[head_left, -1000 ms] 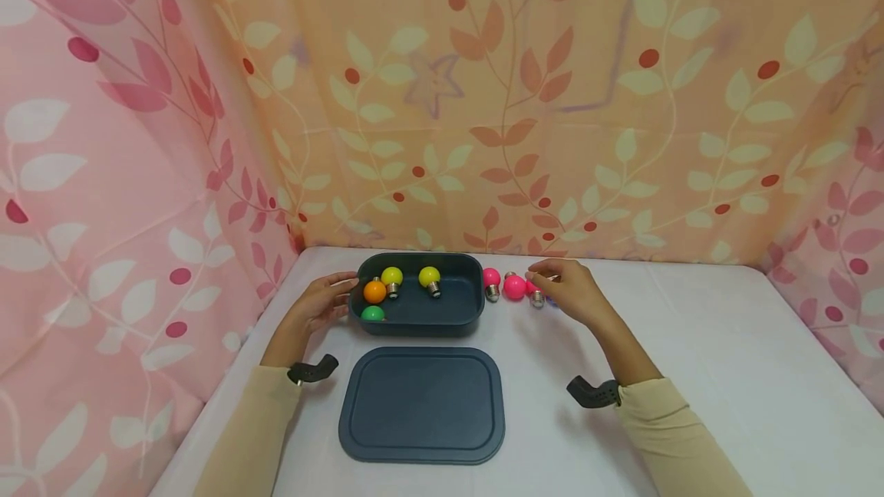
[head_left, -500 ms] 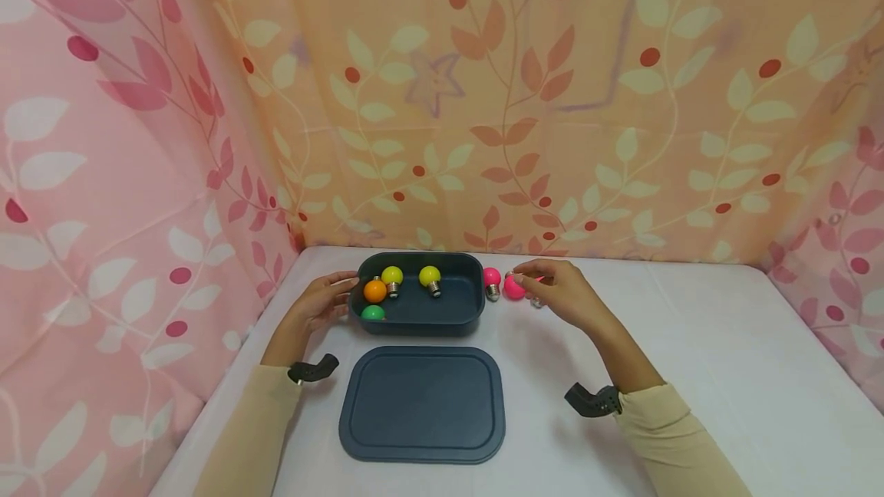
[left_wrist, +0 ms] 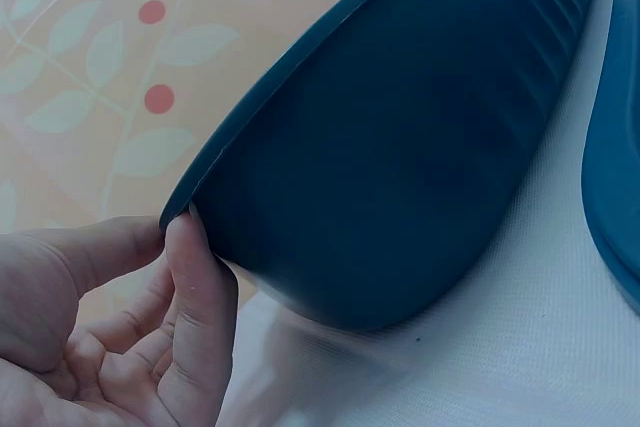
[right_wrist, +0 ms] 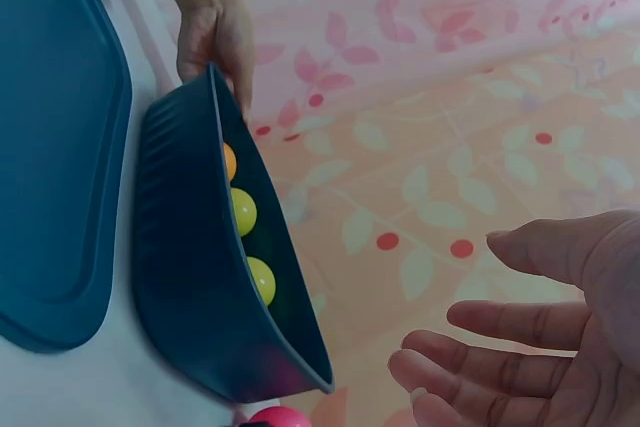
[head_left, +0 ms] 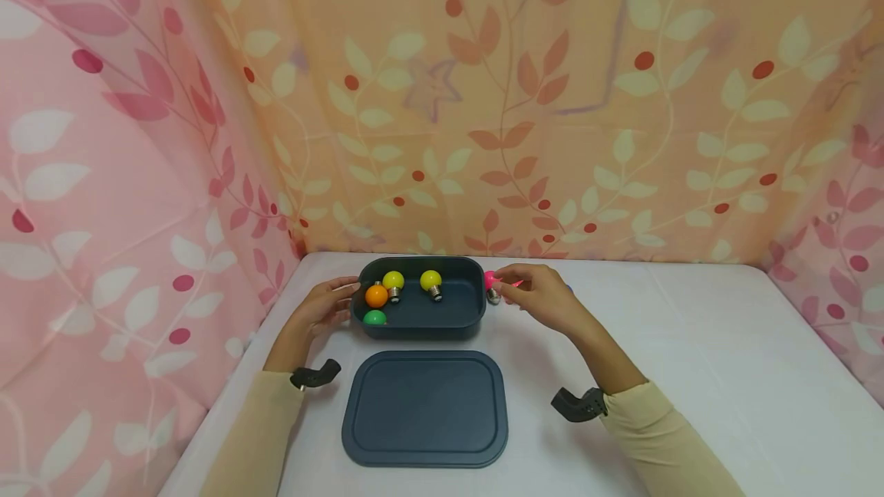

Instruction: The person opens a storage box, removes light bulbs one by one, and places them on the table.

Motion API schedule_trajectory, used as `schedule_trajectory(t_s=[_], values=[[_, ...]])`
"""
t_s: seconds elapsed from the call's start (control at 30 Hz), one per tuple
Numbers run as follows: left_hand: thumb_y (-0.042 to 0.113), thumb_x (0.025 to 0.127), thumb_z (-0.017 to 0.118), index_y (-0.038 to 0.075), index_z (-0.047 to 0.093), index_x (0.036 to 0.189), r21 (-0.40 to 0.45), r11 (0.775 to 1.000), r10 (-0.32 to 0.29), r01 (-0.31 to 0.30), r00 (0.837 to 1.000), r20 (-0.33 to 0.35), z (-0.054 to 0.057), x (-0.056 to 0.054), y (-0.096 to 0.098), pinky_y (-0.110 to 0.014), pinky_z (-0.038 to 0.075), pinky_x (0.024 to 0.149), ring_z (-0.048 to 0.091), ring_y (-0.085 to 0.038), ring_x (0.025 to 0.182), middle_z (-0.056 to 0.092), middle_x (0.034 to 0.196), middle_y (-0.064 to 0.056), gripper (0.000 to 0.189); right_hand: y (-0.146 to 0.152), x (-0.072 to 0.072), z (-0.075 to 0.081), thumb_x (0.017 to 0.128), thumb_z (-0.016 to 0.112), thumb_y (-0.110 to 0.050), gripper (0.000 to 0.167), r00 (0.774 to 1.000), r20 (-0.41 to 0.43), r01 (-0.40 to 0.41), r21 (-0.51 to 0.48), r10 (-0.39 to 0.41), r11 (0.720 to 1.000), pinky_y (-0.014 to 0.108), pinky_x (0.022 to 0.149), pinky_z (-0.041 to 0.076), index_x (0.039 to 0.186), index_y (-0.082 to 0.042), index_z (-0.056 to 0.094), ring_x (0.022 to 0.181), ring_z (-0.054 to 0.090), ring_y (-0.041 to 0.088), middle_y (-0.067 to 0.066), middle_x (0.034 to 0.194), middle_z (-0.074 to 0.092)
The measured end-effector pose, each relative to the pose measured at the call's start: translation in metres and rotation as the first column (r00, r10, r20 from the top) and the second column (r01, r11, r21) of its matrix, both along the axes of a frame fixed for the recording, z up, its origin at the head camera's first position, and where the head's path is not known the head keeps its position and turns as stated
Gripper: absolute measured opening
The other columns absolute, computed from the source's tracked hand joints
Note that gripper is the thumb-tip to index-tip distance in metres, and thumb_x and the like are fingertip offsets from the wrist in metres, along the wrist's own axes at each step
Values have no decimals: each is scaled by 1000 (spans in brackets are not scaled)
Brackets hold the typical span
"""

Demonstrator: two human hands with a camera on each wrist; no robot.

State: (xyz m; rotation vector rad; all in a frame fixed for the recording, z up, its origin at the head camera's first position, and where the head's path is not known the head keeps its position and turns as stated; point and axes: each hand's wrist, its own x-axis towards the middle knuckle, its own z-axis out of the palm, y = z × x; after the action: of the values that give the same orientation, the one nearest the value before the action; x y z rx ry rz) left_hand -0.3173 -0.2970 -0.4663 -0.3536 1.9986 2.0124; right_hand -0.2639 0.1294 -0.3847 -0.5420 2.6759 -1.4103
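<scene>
Pinching a navy container's rim (left_wrist: 288, 73) with left hand (head_left: 321, 307). Holding right hand (head_left: 544, 296) outspread beside a pink light bulb (head_left: 489, 280).

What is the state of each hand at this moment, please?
Left hand: holding the dark blue box by its rim.
Right hand: open, holding nothing.

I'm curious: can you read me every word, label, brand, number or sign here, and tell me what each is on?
There are none to read: no text shows on the box, lid or cloth backdrop, which bears only patterns and shapes like a purple star.
Any print on the bulbs or wrist mounts is too small to make out.
</scene>
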Motion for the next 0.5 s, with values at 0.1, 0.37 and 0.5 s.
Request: schedule_trajectory(t_s=[0.1, 0.37, 0.5], values=[[27, 101, 66, 7, 47, 150, 5, 1000, 1, -1, 1000, -4, -1, 0, -1, -18, 55, 68, 59, -14, 83, 64, 104, 0, 56, -8, -2, 4, 96, 71, -33, 36, 999, -31, -24, -1, 24, 1000, 37, 72, 58, 124, -9, 72, 85, 68, 21, 5, 104, 73], [27, 99, 68, 7, 47, 149, -7, 1000, 7, -7, 1000, -13, -1, 0, -2, -20, 56, 69, 59, -15, 83, 63, 105, -1, 57, -29, -15, 7, 96, 71, -31, 36, 997, -53, -62, 7, 62, 998, 38, 71, 60, 124, -9, 72, 90, 69, 31, 9, 113, 70], [26, 100, 67, 6, 47, 149, 5, 1000, -5, 5, 1000, -23, -2, 1, -2, -19, 56, 68, 60, -13, 80, 63, 103, 0, 57, -43, -23, 4, 96, 71, -31, 37, 995, -47, -89, 21, 90, 996, 34, 70, 60, 125, -8, 71, 87, 69, 26, 9, 112, 71]])
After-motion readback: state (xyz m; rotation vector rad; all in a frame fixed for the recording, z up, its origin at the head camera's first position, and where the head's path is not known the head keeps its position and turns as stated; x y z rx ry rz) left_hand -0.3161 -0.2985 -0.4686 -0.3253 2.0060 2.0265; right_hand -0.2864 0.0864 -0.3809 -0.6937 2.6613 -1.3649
